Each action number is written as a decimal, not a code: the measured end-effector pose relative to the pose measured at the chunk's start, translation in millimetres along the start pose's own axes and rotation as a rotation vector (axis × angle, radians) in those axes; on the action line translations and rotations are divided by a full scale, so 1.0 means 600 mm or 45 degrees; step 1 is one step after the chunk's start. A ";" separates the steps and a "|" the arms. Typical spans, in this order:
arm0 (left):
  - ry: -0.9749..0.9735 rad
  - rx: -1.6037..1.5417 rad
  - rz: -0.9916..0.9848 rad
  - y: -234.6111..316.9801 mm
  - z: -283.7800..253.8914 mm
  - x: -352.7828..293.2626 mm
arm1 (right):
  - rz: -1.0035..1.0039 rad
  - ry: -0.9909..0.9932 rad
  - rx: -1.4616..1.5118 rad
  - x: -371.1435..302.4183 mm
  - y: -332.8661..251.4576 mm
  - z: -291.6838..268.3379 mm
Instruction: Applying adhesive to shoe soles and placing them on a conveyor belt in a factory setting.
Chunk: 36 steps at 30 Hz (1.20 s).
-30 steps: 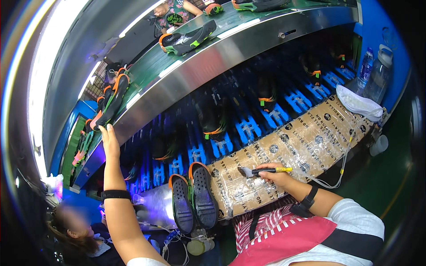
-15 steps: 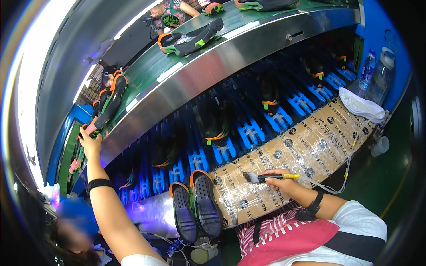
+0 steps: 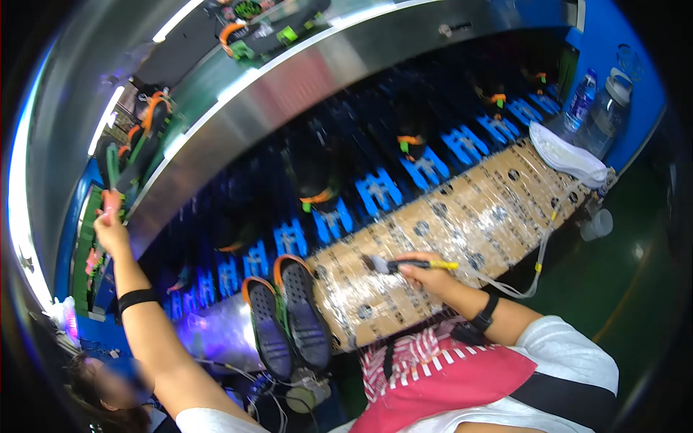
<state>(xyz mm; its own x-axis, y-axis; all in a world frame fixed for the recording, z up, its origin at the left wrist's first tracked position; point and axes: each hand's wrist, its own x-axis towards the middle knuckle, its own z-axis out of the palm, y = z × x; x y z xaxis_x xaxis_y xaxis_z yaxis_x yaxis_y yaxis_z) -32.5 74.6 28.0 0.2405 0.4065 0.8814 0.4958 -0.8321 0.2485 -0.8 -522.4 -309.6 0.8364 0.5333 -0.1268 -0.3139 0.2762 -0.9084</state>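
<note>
My left hand (image 3: 110, 232) reaches up to the far left, its fingers closed around a pink and green shoe part (image 3: 110, 203) beside the conveyor. In my right hand (image 3: 426, 274) is a brush with a black and yellow handle (image 3: 442, 265). Its bristles (image 3: 374, 263) point left, above the cardboard-covered bench (image 3: 404, 303). Just left of the brush, two dark shoes with orange rims and perforated insoles, a left one (image 3: 270, 328) and a right one (image 3: 306, 317), lie side by side at the bench's near edge.
A green conveyor belt (image 3: 206, 90) with a metal side (image 3: 289, 94) curves across the back, carrying black and orange shoes (image 3: 267, 36). Blue racks (image 3: 379, 189) holding dark shoes line the space below. Bottles (image 3: 581, 101) and a white pad (image 3: 563, 151) stand right. Another person (image 3: 108, 390) is lower left.
My left hand has drawn the pink and green shoe part away from the conveyor's edge. The whole view has shifted, and the brush stays in my right hand.
</note>
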 end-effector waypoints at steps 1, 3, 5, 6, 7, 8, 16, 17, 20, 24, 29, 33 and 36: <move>0.005 -0.145 -0.056 -0.002 -0.017 -0.004 | -0.030 0.008 0.006 0.001 0.001 0.000; -0.051 -0.536 -0.349 0.013 -0.066 -0.033 | -0.046 0.036 0.046 0.003 0.004 -0.001; -0.250 -0.896 -0.507 0.053 -0.145 -0.082 | -0.065 0.058 0.116 0.005 0.005 -0.002; -0.387 -1.034 -0.409 0.080 -0.192 -0.115 | -0.102 0.074 0.143 0.007 0.006 -0.002; -0.461 -1.126 -0.404 0.112 -0.237 -0.148 | -0.096 0.093 0.148 0.007 0.007 -0.002; -0.563 -1.280 -0.302 0.145 -0.282 -0.184 | -0.107 0.113 0.157 0.008 0.007 -0.002; -0.398 -1.184 -0.298 0.311 -0.488 -0.457 | -0.136 0.128 0.367 0.005 0.012 -0.007; -0.420 -1.192 -0.321 0.316 -0.506 -0.473 | -0.140 0.130 0.400 0.006 0.013 -0.008; -0.801 -1.201 -0.343 0.332 -0.559 -0.499 | -0.146 0.151 0.435 0.010 0.017 -0.012; -1.087 -1.118 -0.411 0.340 -0.591 -0.507 | -0.133 0.124 0.505 0.018 0.013 -0.012; -1.206 -1.103 -0.361 0.322 -0.551 -0.592 | -0.152 0.125 0.550 0.047 -0.012 -0.016; -1.187 -0.981 -0.509 0.317 -0.486 -0.695 | -0.219 0.154 0.455 0.081 -0.028 -0.022; -1.172 -0.685 -0.446 0.340 -0.438 -0.758 | -0.239 0.171 0.383 0.102 -0.025 -0.025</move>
<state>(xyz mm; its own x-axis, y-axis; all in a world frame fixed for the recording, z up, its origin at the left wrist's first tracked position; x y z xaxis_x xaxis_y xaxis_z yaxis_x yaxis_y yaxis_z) -260.2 -379.1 -216.9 0.7940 0.5888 0.1514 0.2855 -0.5810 0.7622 61.7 -506.1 -309.9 0.9371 0.3470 -0.0381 -0.2505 0.5925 -0.7656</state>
